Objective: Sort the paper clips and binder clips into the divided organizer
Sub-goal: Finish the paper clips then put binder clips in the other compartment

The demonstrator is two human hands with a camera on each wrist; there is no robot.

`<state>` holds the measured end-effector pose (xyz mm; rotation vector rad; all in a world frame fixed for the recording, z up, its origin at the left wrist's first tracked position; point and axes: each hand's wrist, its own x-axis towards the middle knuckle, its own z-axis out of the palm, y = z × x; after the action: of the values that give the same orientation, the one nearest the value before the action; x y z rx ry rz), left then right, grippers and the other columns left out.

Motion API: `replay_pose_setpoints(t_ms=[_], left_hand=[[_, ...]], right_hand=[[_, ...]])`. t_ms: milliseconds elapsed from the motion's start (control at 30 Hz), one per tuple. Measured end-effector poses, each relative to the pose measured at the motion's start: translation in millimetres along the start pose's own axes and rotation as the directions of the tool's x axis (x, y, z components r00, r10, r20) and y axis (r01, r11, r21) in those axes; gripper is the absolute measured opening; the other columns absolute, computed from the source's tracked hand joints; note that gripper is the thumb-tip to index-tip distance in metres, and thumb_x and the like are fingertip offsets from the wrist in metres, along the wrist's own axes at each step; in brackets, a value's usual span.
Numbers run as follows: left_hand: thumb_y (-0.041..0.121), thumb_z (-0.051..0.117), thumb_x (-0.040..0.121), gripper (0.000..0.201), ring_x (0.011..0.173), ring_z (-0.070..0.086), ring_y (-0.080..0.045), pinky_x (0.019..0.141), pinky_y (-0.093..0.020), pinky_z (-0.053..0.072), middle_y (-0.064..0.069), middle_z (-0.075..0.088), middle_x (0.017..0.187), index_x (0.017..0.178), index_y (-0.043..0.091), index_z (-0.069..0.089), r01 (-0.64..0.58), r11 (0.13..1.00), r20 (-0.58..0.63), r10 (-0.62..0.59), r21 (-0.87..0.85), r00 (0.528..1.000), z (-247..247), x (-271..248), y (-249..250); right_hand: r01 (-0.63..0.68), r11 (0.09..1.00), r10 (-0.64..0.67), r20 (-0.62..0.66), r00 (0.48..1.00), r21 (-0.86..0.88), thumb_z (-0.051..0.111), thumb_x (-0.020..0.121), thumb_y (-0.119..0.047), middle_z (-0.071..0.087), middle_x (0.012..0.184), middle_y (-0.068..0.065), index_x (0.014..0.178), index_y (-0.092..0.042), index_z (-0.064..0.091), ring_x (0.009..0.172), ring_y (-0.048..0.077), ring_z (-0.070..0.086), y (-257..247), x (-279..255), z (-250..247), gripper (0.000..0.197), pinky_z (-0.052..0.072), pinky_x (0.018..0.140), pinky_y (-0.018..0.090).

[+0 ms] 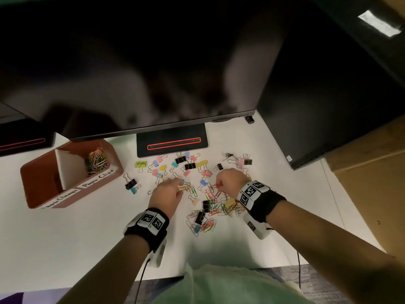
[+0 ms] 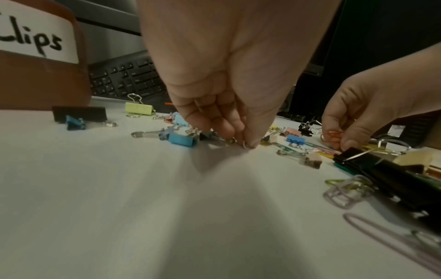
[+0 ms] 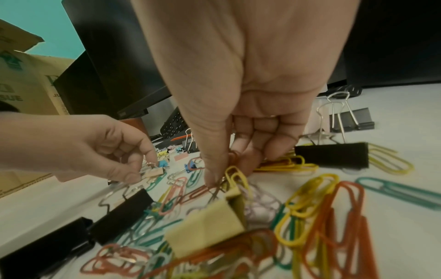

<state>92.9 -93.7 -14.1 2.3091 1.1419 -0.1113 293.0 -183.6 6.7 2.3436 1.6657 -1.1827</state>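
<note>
A brown divided organizer (image 1: 43, 172) stands at the left; its far compartment, labelled "Paper Clips", holds colored paper clips (image 1: 97, 161). Loose binder clips (image 1: 189, 166) and paper clips (image 1: 215, 210) lie scattered over the white desk. My left hand (image 1: 180, 185) reaches down into the scatter, thumb and fingertips pinching a small pale wire loop (image 2: 245, 145); I cannot tell if it is a paper clip or a binder clip's handle. To its right, my right hand (image 1: 217, 184) pinches a red paper clip (image 2: 330, 135) just above the pile, with a yellow binder clip (image 3: 207, 228) close by.
A large dark monitor (image 1: 153, 73) overhangs the desk, its stand base (image 1: 172, 141) just behind the clips. A keyboard (image 2: 126, 79) lies under it. A black case (image 1: 328, 106) and a cardboard box (image 1: 372, 172) stand at the right. The desk's front edge (image 1: 87, 288) is near my body.
</note>
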Motion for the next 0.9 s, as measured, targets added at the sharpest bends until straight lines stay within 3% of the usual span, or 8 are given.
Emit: replay_pose_setpoints(t_ms=[167, 267, 367, 500, 567, 700, 800, 900], left_hand=[[0.020, 0.061, 0.086, 0.025, 0.088, 0.061, -0.023, 0.080, -0.034, 0.052, -0.005, 0.066, 0.092, 0.108, 0.014, 0.053, 0.091, 0.995, -0.024, -0.092, -0.046, 0.995, 0.9, 1.1, -2.7], [0.020, 0.063, 0.085, 0.024, 0.089, 0.062, -0.024, 0.081, -0.033, 0.051, -0.007, 0.067, 0.095, 0.106, 0.010, 0.057, 0.121, 0.990, -0.012, -0.122, -0.068, 0.992, 0.8, 2.6, -5.4], [0.019, 0.065, 0.083, 0.019, 0.085, 0.061, -0.022, 0.079, -0.032, 0.051, -0.009, 0.068, 0.093, 0.099, 0.009, 0.061, 0.125, 0.988, 0.006, -0.125, -0.091, 0.992, -0.7, 6.3, -8.4], [0.021, 0.063, 0.084, 0.009, 0.091, 0.055, -0.021, 0.080, -0.034, 0.050, -0.005, 0.059, 0.094, 0.088, 0.013, 0.065, 0.049, 0.998, 0.005, -0.049, 0.032, 0.999, -3.8, 10.1, -9.8], [0.022, 0.062, 0.085, 0.009, 0.094, 0.053, -0.020, 0.081, -0.034, 0.049, -0.003, 0.057, 0.096, 0.086, 0.014, 0.065, 0.021, 0.998, 0.011, -0.022, 0.066, 1.000, -5.5, 10.8, -10.6], [0.020, 0.062, 0.085, 0.007, 0.087, 0.055, -0.020, 0.073, -0.028, 0.045, -0.001, 0.059, 0.086, 0.083, 0.014, 0.063, -0.053, 0.996, 0.029, 0.051, 0.070, 0.998, -9.5, 9.8, -14.7], [0.016, 0.064, 0.084, 0.003, 0.078, 0.055, -0.017, 0.068, -0.024, 0.044, 0.001, 0.059, 0.080, 0.085, 0.013, 0.063, -0.115, 0.993, 0.020, 0.115, -0.029, 0.993, -16.1, 5.2, -16.1], [0.011, 0.065, 0.083, 0.015, 0.072, 0.055, -0.007, 0.069, -0.018, 0.046, 0.003, 0.059, 0.080, 0.097, 0.015, 0.064, -0.175, 0.966, 0.059, 0.189, -0.190, 0.980, -21.7, -6.5, -15.4]], right_hand=[[0.038, 0.999, -0.037, -0.074, 0.997, 0.016, 0.058, 0.089, -0.022, 0.056, 0.115, 0.006, 0.108, -0.014, 0.065, 0.099, 0.023, 0.060, 0.7, -1.0, -1.4, 0.021, 0.050, 0.081, 0.031], [0.081, 0.995, -0.084, -0.054, 0.995, -0.056, 0.064, 0.085, -0.032, 0.051, 0.117, 0.005, 0.120, -0.017, 0.056, 0.104, 0.023, 0.056, -5.2, -1.2, 0.7, 0.040, 0.050, 0.081, 0.032], [0.105, 0.982, -0.113, -0.046, 0.993, -0.156, 0.066, 0.081, -0.039, 0.048, 0.123, 0.006, 0.130, -0.014, 0.049, 0.109, 0.024, 0.054, -14.1, -0.6, 5.8, 0.058, 0.051, 0.086, 0.035], [0.088, 0.987, -0.094, -0.039, 0.995, -0.132, 0.069, 0.081, -0.031, 0.041, 0.140, 0.009, 0.138, -0.009, 0.038, 0.123, 0.027, 0.047, -23.8, 3.0, 15.7, 0.068, 0.047, 0.098, 0.037], [0.068, 0.995, -0.070, -0.028, 0.997, -0.080, 0.067, 0.084, -0.022, 0.039, 0.144, 0.010, 0.138, -0.007, 0.038, 0.128, 0.028, 0.044, -28.0, 6.2, 19.0, 0.062, 0.045, 0.103, 0.037], [0.039, 0.997, -0.038, 0.020, 0.999, -0.061, 0.053, 0.092, -0.011, 0.057, 0.123, 0.013, 0.122, -0.003, 0.053, 0.108, 0.029, 0.059, -36.3, 17.7, 14.8, 0.031, 0.049, 0.093, 0.032], [0.027, 0.998, -0.023, 0.062, 0.998, -0.055, 0.051, 0.092, -0.011, 0.060, 0.121, 0.013, 0.119, -0.001, 0.055, 0.104, 0.028, 0.061, -34.9, 25.2, 13.4, 0.029, 0.051, 0.091, 0.031], [0.060, 0.996, -0.054, 0.082, 0.995, -0.068, 0.048, 0.093, -0.014, 0.056, 0.128, 0.015, 0.116, -0.001, 0.058, 0.108, 0.029, 0.059, -30.6, 25.7, 12.6, 0.028, 0.050, 0.092, 0.034]])
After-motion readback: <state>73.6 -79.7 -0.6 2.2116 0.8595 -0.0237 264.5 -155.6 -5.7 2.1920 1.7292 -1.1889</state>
